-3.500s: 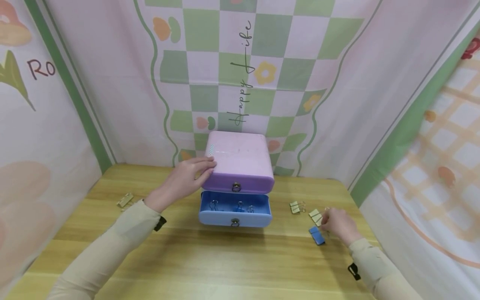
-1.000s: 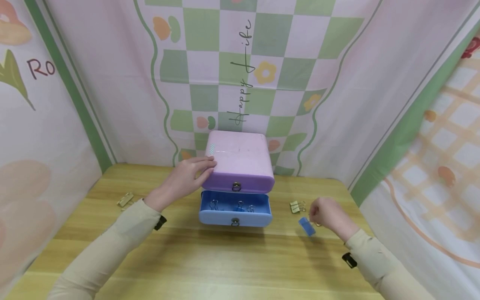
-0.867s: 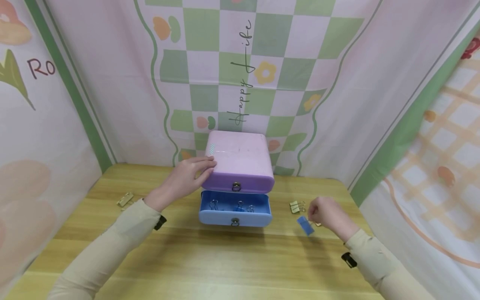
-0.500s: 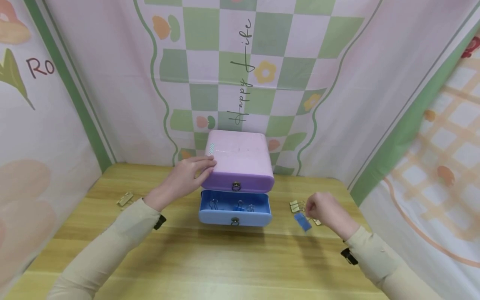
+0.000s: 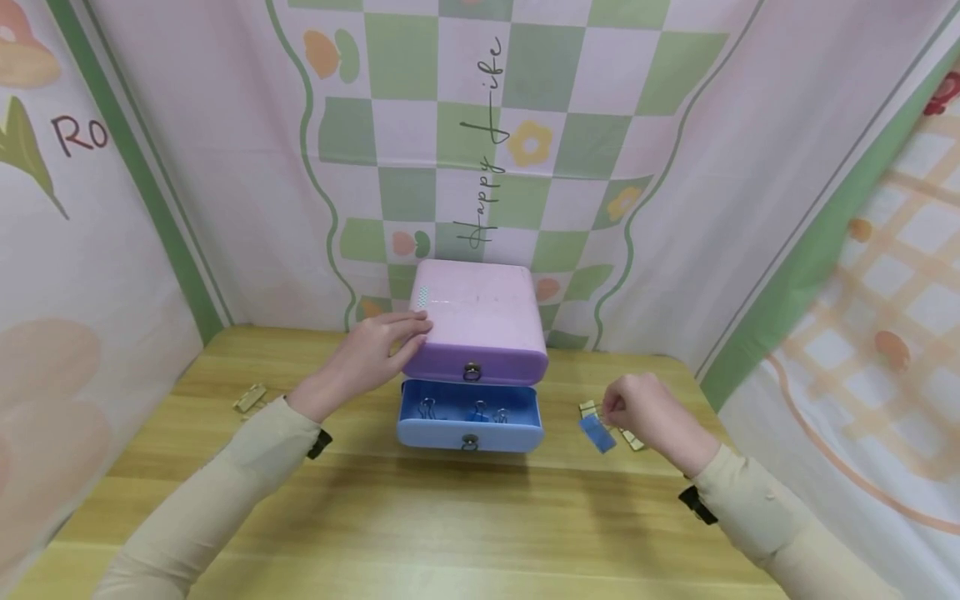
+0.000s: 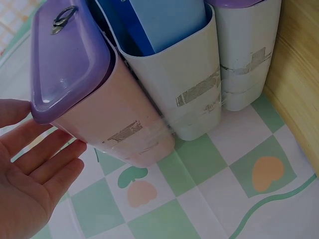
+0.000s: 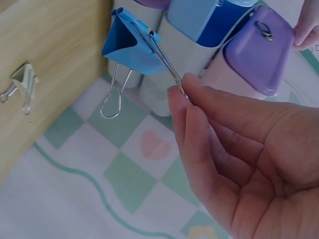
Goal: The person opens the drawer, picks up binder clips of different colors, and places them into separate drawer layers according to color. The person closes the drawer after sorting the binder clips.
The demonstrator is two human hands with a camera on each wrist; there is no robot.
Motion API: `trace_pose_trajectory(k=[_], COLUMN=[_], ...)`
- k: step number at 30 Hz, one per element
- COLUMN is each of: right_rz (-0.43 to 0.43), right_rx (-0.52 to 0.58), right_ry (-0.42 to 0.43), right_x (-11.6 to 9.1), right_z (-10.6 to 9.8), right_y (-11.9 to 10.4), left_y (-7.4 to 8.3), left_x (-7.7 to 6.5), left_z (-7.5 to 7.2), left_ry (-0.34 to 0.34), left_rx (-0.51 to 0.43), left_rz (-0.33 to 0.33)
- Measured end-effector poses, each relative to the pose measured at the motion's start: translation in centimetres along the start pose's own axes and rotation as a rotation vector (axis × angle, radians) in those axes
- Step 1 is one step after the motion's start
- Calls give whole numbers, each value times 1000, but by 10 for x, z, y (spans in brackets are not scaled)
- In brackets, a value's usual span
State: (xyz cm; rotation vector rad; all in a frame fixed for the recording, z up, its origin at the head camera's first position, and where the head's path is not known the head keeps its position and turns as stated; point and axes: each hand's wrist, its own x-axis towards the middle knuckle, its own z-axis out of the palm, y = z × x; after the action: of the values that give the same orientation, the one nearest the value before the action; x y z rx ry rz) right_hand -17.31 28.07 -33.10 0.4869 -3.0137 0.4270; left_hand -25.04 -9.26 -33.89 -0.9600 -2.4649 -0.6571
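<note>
My right hand (image 5: 656, 417) pinches one wire handle of a blue binder clip (image 5: 597, 433) between thumb and fingertips. The right wrist view shows the clip (image 7: 132, 47) hanging off the fingers, its other handle loose. My left hand (image 5: 367, 354) rests against the left upper edge of a small drawer unit (image 5: 480, 304), fingers fairly straight and thumb near the purple drawer front (image 6: 70, 59). Below, a blue drawer (image 5: 470, 435) stands pulled out with several binder clips (image 5: 480, 414) inside. That purple top drawer is closed.
Pale yellow binder clips lie on the wooden table (image 5: 450, 525): one (image 5: 632, 439) beside the right hand, one (image 5: 587, 408) partly hidden behind the blue clip, and one (image 5: 250, 397) at the left. A printed curtain (image 5: 480, 125) hangs close behind the drawer unit.
My right hand has picked up the blue binder clip from the table's right side and brought it leftward, toward the drawer unit. The left hand has stayed in place.
</note>
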Motion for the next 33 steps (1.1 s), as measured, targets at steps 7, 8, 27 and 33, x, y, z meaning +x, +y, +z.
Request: trace_pose_trajectory(k=[7, 8, 27, 33], right_rz=[-31, -35, -110, -138], right_rx=[-19, -22, -15, -23], right_ry=[17, 19, 49, 55], right_x=[0, 1, 12, 15], right_z=[-7, -8, -15, -16], right_y=[-15, -17, -47, -57], left_y=[0, -1, -2, -3], left_x=[0, 0, -1, -1], left_z=[0, 0, 1, 1], left_ry=[0, 2, -4, 13], left_rx=[-2, -1, 3, 5], left_rz=[1, 2, 4, 12])
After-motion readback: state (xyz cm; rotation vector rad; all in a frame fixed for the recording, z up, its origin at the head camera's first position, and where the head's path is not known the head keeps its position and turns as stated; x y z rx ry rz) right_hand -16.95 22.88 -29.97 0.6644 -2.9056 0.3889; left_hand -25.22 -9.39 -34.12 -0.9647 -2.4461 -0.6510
